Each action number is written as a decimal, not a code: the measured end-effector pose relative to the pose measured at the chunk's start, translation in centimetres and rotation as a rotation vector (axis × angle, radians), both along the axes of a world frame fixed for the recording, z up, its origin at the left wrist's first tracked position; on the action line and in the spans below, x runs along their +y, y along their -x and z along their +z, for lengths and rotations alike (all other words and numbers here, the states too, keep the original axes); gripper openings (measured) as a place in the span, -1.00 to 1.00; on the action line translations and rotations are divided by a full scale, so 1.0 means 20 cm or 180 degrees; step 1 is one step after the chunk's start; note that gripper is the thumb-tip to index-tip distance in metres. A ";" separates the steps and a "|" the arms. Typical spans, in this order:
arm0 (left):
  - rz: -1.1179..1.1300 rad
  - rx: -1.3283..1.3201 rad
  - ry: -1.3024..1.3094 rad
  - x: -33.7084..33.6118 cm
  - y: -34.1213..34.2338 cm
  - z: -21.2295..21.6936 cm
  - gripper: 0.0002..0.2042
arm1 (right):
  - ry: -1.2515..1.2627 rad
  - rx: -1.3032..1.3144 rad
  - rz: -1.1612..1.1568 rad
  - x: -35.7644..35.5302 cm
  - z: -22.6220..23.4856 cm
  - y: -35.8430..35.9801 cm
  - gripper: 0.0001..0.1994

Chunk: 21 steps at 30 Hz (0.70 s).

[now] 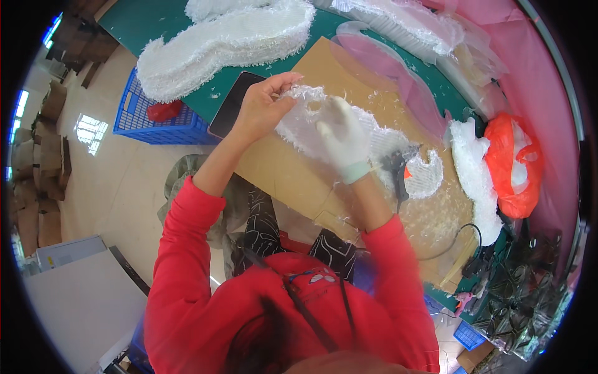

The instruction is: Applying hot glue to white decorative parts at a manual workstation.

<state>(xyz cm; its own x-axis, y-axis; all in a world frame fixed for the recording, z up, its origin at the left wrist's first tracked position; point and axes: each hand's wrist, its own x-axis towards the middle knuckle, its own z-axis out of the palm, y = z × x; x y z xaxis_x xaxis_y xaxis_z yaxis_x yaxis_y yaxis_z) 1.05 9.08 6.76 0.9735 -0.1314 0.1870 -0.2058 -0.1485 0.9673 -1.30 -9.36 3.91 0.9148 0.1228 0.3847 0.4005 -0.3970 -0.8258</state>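
the bare left hand is at the upper left end of a flat, curving white piece with a shaggy fringe, its thumb and forefinger parted at the fringe; i cannot tell whether they pinch it. the white-gloved right hand is over the same piece, fingers bent, and whether it grasps or only presses there is unclear.

the piece lies on a brown cardboard sheet that reaches past the near edge of the green bench. a dark glue gun with an orange part sits against the piece, near its curled right end.

thick white fringed shapes lie along the bench's far left side, and a dark, flat, rectangular device by its left edge. toward the right end, a white fringed strip lies just beside an orange-red plastic bag.
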 end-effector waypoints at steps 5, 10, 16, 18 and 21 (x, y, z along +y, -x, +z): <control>-0.0038 0.0049 0.0102 -0.01 0.01 0.03 -0.61 | 0.0149 0.0211 -0.0118 0.01 0.14 -0.04 -0.44; -0.0116 -0.0047 0.0248 -0.05 0.06 0.10 -0.61 | 0.0265 0.0426 0.0146 0.03 0.23 -0.07 -0.40; 0.0076 -0.0093 0.0047 -0.02 0.02 0.03 -0.61 | 0.0599 0.0477 0.0047 0.07 0.23 -0.08 -0.39; 0.0171 -0.0159 0.0176 -0.04 0.01 0.02 -0.62 | 0.0393 0.0630 0.0056 0.07 0.21 -0.08 -0.40; 0.0246 -0.0172 0.0190 -0.04 0.01 0.01 -0.62 | 0.0144 0.0787 0.0060 0.08 0.18 -0.09 -0.41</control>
